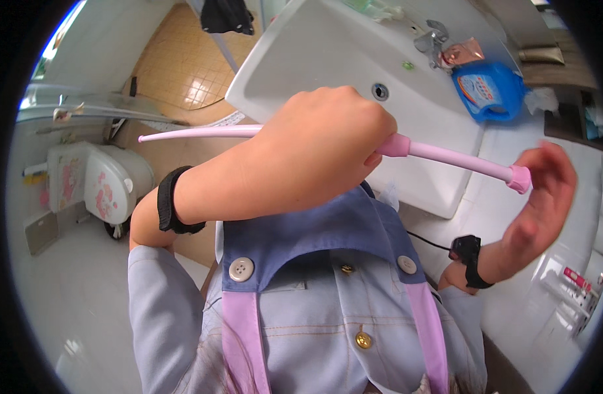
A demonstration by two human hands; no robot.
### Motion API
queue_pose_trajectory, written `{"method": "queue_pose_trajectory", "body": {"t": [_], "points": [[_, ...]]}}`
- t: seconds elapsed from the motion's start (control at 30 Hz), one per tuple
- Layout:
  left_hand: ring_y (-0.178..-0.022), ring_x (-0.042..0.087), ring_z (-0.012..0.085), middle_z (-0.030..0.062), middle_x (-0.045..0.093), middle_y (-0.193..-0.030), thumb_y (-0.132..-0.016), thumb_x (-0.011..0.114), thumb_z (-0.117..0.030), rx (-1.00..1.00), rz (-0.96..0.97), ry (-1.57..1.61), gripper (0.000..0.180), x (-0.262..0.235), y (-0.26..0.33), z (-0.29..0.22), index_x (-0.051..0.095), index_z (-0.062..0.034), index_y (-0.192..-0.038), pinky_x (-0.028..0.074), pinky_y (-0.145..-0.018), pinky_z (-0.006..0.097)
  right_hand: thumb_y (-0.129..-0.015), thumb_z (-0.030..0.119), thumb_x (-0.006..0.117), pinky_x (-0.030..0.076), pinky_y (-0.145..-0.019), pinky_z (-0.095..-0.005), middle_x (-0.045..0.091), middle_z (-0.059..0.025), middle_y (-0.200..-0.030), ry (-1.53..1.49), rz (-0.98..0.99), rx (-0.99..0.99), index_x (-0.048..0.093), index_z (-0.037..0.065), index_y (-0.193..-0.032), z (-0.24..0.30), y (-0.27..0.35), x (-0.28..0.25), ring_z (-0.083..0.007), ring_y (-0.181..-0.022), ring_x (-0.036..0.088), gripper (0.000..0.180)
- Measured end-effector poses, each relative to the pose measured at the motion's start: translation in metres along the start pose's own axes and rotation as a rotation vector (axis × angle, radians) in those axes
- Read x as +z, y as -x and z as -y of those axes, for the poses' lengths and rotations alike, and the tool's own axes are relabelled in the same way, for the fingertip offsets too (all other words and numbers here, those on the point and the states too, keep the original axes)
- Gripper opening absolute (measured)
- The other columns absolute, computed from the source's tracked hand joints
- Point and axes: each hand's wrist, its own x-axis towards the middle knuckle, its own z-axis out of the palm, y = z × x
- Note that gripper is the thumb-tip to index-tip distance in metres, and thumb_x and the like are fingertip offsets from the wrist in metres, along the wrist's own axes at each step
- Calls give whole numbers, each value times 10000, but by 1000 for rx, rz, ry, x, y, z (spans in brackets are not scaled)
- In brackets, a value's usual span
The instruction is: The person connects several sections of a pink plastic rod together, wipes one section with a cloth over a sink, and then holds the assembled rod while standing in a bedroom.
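Head view: pink rod [446, 156] held level above white washbasin [328, 52], gripped mid-length in closed left hand [314, 154]; its end cap touched by half-open right hand [538, 197]; steady end support judged needed next

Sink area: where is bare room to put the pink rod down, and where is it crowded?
The sink basin is bare around the drain. The white counter is bare between the blue bottle and the right hand. Crowded: the sink's back edge by the tap. The left hand grips the rod.
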Motion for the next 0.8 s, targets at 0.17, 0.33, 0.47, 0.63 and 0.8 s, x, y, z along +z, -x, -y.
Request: {"method": "queue_pose_trajectory", "body": {"t": [0.17,0.33,0.47,0.63,0.8], "points": [[-495,427,360,143,428,-490,-634,597,-14,68,14,22,181,2,-1,5,428,-30,-570,365,-469,375,-837,348,575,366,-643,-236,530,-97,-812,167,-184,135,511,-64,-994,7,6,1,-132,-710,480,445],[-528,417,384,170,441,-523,-649,588,-24,81,39,131,170,8,-6,15,432,-11,-580,372,-492,393,-830,303,617,353,-655,-228,521,-75,-730,161,61,519,524,-58,-966,25,7,3,-115,-679,466,397],[-523,446,370,160,437,-516,-669,578,-27,186,119,180,164,-1,-12,14,440,-7,-583,376,-495,387,-817,279,634,367,-625,-228,532,-55,-741,175,-136,33,510,-37,-972,25,10,13,-112,-647,464,373],[-432,362,190,117,378,-480,-709,572,-42,-105,710,435,224,-17,-29,13,399,0,-572,351,-469,330,-794,241,669,424,-644,-232,508,-49,-872,252,-109,415,526,-13,-995,45,29,9,-110,-721,469,354],[-484,279,107,43,326,-482,-726,586,-51,328,688,558,278,9,-36,30,364,-14,-562,296,-454,281,-815,33,571,475,-709,-276,466,-111,-1066,120,-279,452,506,-3,-1094,79,34,26,-164,-912,499,288]]}}
